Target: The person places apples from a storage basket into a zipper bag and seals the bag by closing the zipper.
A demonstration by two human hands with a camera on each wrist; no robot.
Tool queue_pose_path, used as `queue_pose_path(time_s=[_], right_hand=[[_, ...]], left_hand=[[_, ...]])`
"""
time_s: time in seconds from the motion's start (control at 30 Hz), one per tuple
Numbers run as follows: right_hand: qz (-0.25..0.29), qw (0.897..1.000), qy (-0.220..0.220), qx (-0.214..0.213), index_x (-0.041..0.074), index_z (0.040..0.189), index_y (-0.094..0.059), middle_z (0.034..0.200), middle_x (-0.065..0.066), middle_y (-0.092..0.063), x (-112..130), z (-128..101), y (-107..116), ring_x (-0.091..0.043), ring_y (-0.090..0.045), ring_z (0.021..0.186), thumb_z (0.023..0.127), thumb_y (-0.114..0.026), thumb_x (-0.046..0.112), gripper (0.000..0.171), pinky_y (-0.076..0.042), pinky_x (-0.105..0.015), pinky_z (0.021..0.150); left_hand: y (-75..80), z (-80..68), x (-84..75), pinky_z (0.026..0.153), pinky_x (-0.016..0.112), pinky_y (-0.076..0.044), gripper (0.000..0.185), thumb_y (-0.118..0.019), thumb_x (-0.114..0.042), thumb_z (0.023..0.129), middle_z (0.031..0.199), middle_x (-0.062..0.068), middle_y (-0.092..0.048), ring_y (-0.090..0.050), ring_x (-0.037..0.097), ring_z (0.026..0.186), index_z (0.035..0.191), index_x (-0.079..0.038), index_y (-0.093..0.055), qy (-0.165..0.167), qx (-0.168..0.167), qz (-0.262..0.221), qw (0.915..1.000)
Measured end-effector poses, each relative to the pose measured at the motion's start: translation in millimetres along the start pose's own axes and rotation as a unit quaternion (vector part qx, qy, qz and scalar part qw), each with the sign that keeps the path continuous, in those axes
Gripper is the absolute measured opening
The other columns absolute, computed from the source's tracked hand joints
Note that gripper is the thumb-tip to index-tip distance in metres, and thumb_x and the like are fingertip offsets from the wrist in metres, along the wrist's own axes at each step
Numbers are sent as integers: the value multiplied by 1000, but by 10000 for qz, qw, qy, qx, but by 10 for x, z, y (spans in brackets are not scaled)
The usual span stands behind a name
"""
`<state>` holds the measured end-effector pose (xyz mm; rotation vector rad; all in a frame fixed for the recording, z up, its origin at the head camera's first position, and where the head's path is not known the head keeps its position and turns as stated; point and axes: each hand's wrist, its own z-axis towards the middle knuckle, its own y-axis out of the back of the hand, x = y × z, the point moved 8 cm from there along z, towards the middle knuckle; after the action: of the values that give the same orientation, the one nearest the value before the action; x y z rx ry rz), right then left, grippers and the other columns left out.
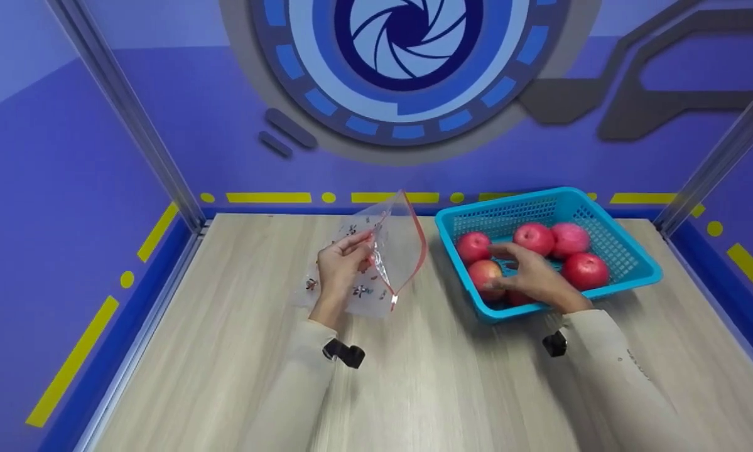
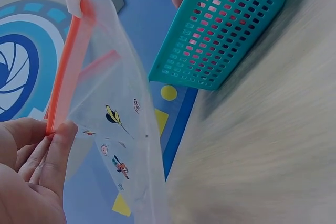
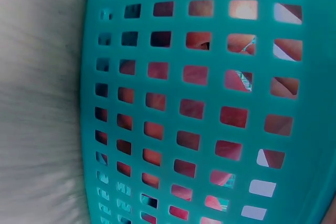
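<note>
Head view: bag (image 1: 376,263) mouth seemingly rightward

Light wood-grain tabletop (image 1: 451,389) bounded by aluminium frame posts (image 1: 122,107); purple wall with blue aperture graphic (image 1: 407,37), yellow dashed striping (image 1: 268,197).

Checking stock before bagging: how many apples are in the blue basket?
5 visible in the basket: back left, back middle, back right, right, front left. The right hand may hide another.
</note>
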<state>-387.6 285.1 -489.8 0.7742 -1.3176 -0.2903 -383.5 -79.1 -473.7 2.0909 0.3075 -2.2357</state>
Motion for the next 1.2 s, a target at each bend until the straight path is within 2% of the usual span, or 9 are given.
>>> queue_pose_path(time_s=[0.27,0.5,0.73,1.0,1.2], right_hand=[[-266,9995,-134,53,0,150,-54,147,-21,-58,-42,0,15,-45,-52,137,85,-93,29,81,-47,-63,108],[-617,9973,-365,177,5,149,-57,144,-18,-61,-66,2,-17,-41,-54,134,79,-96,32,84,-53,-60,101],[-992,9949,-69,140,-1,147,-56,141,-20,-62,-14,29,-43,-40,-57,129,80,-97,28,84,-51,-61,104],[-1055,9942,-120,141,-3,144,-56,138,-22,-63,-12,22,-68,-40,-59,123,81,-95,27,80,-52,-61,102],[-983,9951,-128,-7,0,144,-58,137,-18,-65,-5,43,-59,-38,-60,123,81,-95,30,79,-53,-60,102]], left_hand=[[-5,-16,31,74,25,-61,22,-78,-11,99,105,8,-79,-72,20,83,120,-10,-81,-21,23,-13,10000],[-15,-38,38,78,26,-61,23,-78,-13,99,106,7,-78,-72,20,86,121,-10,-80,-41,100,17,9999],[-30,-41,17,78,26,-61,21,-79,-12,98,105,7,-79,-73,19,86,119,-10,-81,-24,70,-28,10000],[-50,-45,29,75,25,-60,20,-78,-11,98,104,8,-79,-71,19,83,118,-9,-81,81,66,-71,9999],[-48,-33,-2,75,25,-61,21,-79,-11,98,104,10,-79,-72,18,82,118,-8,-81,51,54,-191,9998]])
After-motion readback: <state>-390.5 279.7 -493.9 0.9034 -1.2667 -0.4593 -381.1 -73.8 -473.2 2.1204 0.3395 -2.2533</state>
